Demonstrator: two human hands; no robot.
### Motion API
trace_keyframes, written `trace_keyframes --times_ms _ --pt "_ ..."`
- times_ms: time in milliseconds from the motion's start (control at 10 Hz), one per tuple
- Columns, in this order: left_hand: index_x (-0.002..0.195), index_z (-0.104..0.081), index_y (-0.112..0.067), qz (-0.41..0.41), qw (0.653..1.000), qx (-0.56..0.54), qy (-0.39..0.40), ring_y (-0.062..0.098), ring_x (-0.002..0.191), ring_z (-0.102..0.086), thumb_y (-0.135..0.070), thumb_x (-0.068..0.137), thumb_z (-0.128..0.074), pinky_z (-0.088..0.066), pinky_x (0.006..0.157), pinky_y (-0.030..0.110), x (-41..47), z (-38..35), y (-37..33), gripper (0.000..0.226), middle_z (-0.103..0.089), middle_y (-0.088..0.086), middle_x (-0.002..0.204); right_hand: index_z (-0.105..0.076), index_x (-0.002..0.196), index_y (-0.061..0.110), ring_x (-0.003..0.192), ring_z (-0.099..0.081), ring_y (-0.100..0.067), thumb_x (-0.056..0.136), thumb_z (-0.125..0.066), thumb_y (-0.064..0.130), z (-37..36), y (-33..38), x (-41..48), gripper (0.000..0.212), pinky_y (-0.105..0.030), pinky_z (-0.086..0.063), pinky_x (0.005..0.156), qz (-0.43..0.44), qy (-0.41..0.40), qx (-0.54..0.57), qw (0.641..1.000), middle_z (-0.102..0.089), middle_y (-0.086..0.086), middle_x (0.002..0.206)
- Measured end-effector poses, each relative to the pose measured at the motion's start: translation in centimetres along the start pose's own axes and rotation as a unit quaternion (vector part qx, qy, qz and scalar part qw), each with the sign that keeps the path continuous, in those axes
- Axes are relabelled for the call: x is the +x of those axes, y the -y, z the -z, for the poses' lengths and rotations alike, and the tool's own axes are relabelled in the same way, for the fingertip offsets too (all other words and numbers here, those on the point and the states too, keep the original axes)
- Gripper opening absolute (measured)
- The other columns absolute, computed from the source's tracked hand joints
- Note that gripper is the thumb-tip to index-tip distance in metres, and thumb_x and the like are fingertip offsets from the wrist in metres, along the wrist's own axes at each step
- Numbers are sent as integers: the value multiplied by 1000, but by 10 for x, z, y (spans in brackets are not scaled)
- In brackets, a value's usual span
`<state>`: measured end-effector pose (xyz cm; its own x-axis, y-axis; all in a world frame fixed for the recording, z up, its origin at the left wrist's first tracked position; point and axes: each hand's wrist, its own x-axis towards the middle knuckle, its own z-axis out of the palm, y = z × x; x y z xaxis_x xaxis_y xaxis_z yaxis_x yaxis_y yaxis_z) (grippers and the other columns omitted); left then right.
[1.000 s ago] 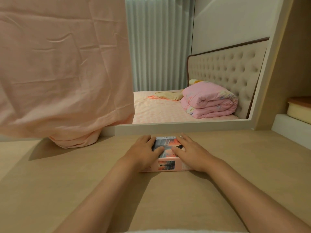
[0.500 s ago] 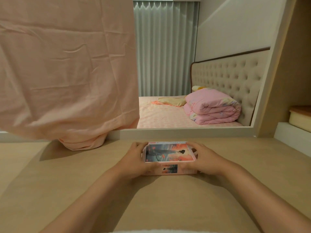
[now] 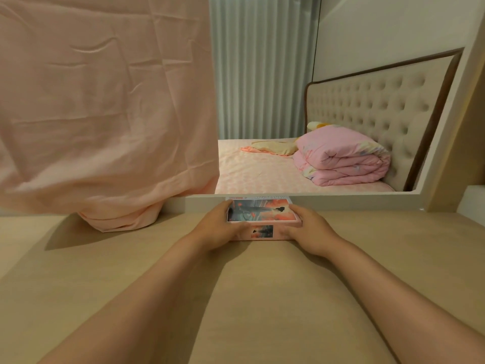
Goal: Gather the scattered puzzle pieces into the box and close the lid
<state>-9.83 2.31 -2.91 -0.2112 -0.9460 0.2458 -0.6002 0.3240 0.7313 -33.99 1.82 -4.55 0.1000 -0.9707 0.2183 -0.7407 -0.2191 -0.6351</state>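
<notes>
A small pink puzzle box [image 3: 262, 216] with a picture on its lid sits on the beige wooden tabletop [image 3: 249, 298], close to the mirror's lower frame. The lid's near edge looks slightly raised above the base, whose front face shows a small picture. My left hand [image 3: 220, 228] grips the box's left end, thumb at the front. My right hand [image 3: 305, 228] grips the right end in the same way. No loose puzzle pieces are visible on the table.
A large mirror [image 3: 315, 114] stands right behind the box, reflecting a bed with a folded pink quilt. A pink cloth [image 3: 105, 114] hangs over the mirror's left part and bunches on the table. A white ledge [image 3: 472, 203] sits at the far right.
Both hands slid from lying flat on the lid to gripping the box's two ends. The box has shifted away from me toward the mirror frame.
</notes>
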Motion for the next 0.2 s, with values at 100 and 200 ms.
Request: trace_keyframes --times_ms 100,200 --pt "118 -43 -40 -4 1000 -11 11 -17 84 -53 -25 88 -70 -45 72 2 5 0 3 44 -49 -35 99 -39 150 27 126 -50 -15 79 -70 46 -1 -6 5 79 -36 -40 109 -2 16 13 1000 -50 4 142" --pt "122 -43 -39 -5 1000 -30 5 -6 102 -57 -29 88 -70 -49 86 11 4 -1 2 44 -54 -25 114 -45 141 37 123 -49 -10 80 -70 42 -1 -7 5 66 -33 -41 106 15 15 21 1000 -50 14 133"
